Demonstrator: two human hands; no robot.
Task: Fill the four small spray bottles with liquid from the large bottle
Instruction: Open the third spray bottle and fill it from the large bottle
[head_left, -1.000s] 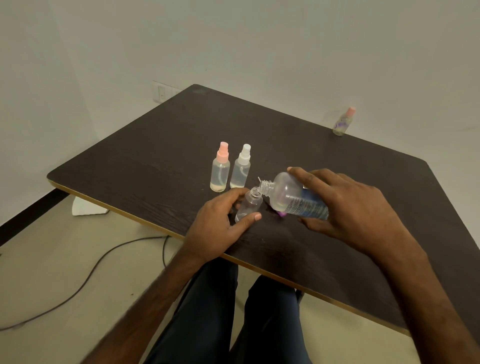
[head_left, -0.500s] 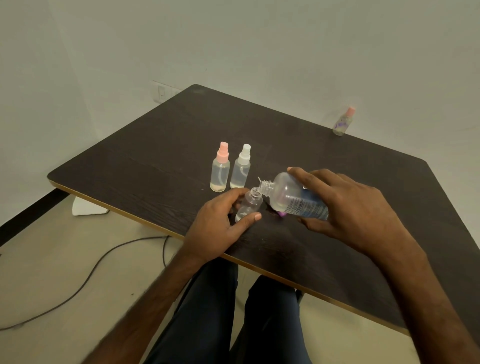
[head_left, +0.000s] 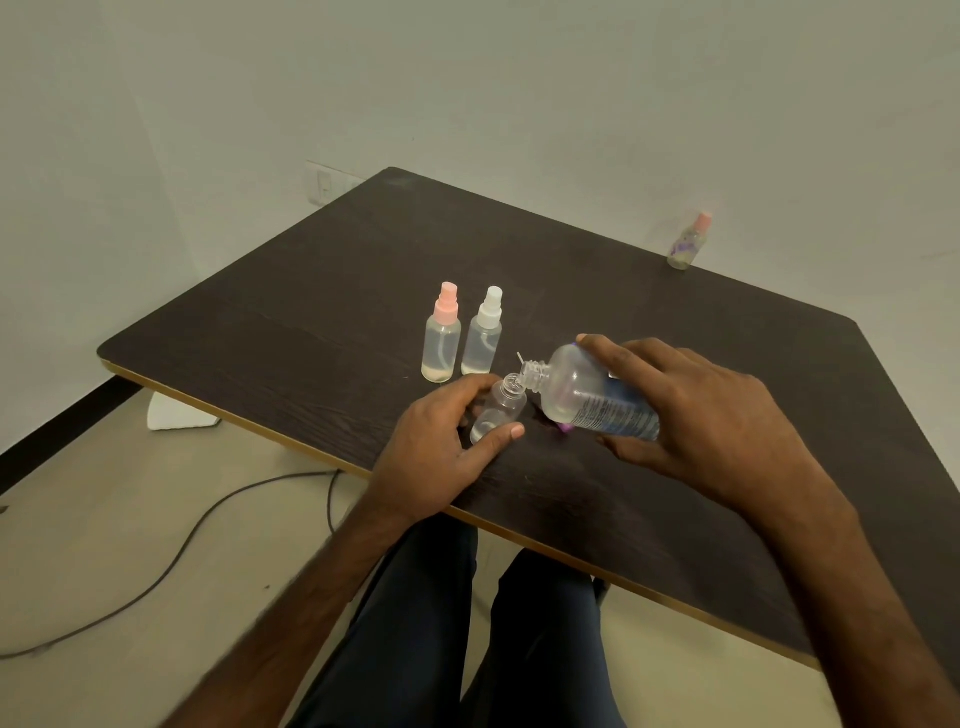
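My right hand (head_left: 706, 415) grips the large clear bottle (head_left: 582, 397) with a blue label, tipped on its side with its open neck over the mouth of a small uncapped bottle (head_left: 498, 410). My left hand (head_left: 436, 457) holds that small bottle upright on the dark table (head_left: 311, 332); a little liquid sits in its bottom. Behind them stand two capped spray bottles, one with a pink top (head_left: 442, 340) and one with a white top (head_left: 484, 332). A small purple piece (head_left: 565, 427) shows under the large bottle.
A further small bottle with a pink top (head_left: 690, 241) stands at the table's far right edge by the wall. The table's front edge runs just below my hands. A cable (head_left: 171, 561) lies on the floor to the left. My legs are under the table.
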